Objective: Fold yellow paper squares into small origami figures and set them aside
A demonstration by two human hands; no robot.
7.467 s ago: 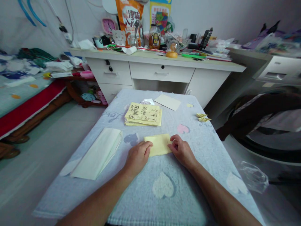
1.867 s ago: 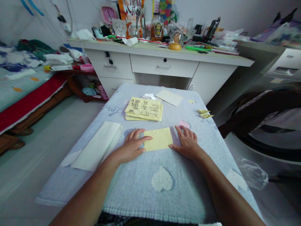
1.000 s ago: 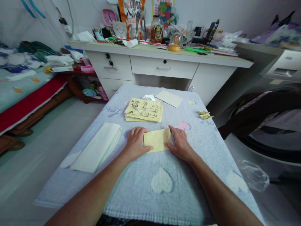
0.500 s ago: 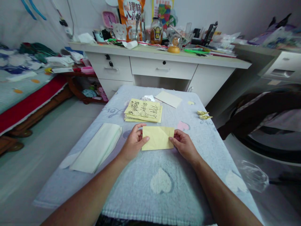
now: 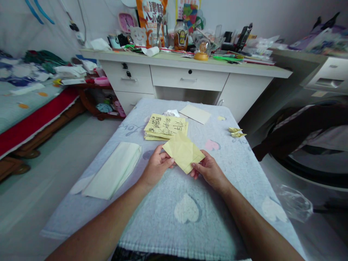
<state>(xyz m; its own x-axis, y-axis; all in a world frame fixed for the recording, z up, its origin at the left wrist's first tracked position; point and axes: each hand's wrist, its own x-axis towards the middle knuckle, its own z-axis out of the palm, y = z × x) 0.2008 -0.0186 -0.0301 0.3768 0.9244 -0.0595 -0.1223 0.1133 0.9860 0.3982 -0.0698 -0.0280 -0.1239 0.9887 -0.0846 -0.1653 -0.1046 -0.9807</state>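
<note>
Between my two hands is a creased sheet of yellow paper (image 5: 183, 150), turned so one corner points away from me. My left hand (image 5: 159, 163) pinches its left corner, thumb on top. Near the lower right edge, my right hand (image 5: 205, 166) grips it with thumb above and fingers underneath. Just beyond the sheet lies a stack of yellow papers (image 5: 160, 125) with black handwriting; the held sheet overlaps its near edge in view. To the right rest two small folded yellow paper pieces (image 5: 237, 132).
A folded pale cloth or paper (image 5: 112, 170) lies left on the blue cloth-covered table (image 5: 163, 224). A cream card (image 5: 195, 114) and crumpled white tissue (image 5: 172, 113) sit at the far side. Behind stands a cluttered white desk (image 5: 190, 78); a washing machine (image 5: 326, 85) is at the right.
The yellow paper has been turned from lying square to a diamond angle, its far corner now over the stack. My right hand has shifted slightly down and left along its edge.
</note>
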